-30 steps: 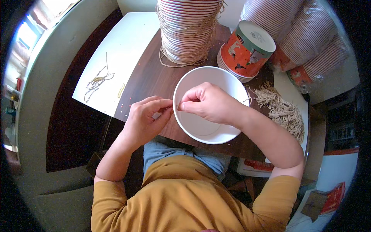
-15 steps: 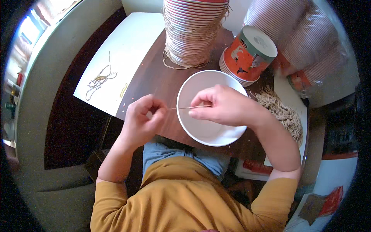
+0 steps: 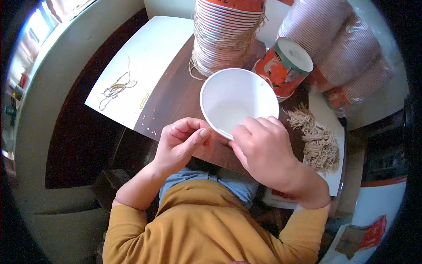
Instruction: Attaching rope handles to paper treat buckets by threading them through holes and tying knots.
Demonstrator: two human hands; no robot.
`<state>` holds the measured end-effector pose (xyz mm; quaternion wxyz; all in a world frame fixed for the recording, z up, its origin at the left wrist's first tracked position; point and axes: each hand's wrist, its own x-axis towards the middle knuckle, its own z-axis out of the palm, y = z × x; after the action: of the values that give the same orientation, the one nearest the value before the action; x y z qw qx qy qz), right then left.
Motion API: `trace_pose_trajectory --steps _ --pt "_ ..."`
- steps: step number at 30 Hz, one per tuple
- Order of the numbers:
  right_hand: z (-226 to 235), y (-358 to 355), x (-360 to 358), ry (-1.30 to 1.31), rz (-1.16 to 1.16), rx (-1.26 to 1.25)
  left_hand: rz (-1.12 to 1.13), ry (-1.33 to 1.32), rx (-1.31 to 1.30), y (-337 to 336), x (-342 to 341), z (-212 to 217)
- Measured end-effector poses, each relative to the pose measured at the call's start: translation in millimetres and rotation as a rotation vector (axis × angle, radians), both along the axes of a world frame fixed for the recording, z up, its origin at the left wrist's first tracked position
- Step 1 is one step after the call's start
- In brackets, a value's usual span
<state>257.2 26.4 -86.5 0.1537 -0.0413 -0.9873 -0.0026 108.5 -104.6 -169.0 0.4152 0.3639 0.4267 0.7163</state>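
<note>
A white-lined paper bucket [image 3: 237,99] is tipped with its mouth toward me at the table's near edge. My right hand [image 3: 266,152] is closed over its near rim, fingers inside the mouth and thumb toward the outside. My left hand [image 3: 184,143] is pinched close to the rim's near left side. The thin string seen in its fingers half a second ago is too fine to make out clearly now. A bundle of tan strings [image 3: 321,145] lies to the right of the bucket.
A tall stack of paper buckets [image 3: 226,44] with loose strings round it stands behind. An upside-down orange and green bucket [image 3: 285,66] is beside it, before plastic-wrapped stacks [image 3: 347,53]. Tangled cords [image 3: 116,90] lie on a white board [image 3: 154,39]; small dots [image 3: 149,125] speckle the table.
Both hands have come down toward me. My right hand has moved from over the bucket's mouth to its near rim. The bucket has tilted, and the string stretched between the hands no longer shows.
</note>
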Motion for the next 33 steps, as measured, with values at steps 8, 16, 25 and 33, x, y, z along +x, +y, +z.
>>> trace_pose_trajectory --steps 8,16,25,33 --pt "-27.7 -23.4 12.9 0.236 0.130 -0.006 0.406 1.111 0.396 12.8 1.1 -11.3" --pt "8.4 12.2 14.1 0.594 -0.201 0.282 0.233 0.818 0.211 -4.6 -1.7 -5.1" --pt "-29.9 -22.3 15.7 0.298 -0.023 -0.358 -0.308 0.057 -0.134 -11.2 -13.0 8.0" --pt "-41.9 -20.3 8.2 0.339 0.006 -0.245 -0.328 0.067 -0.152 -9.6 -16.3 9.3"
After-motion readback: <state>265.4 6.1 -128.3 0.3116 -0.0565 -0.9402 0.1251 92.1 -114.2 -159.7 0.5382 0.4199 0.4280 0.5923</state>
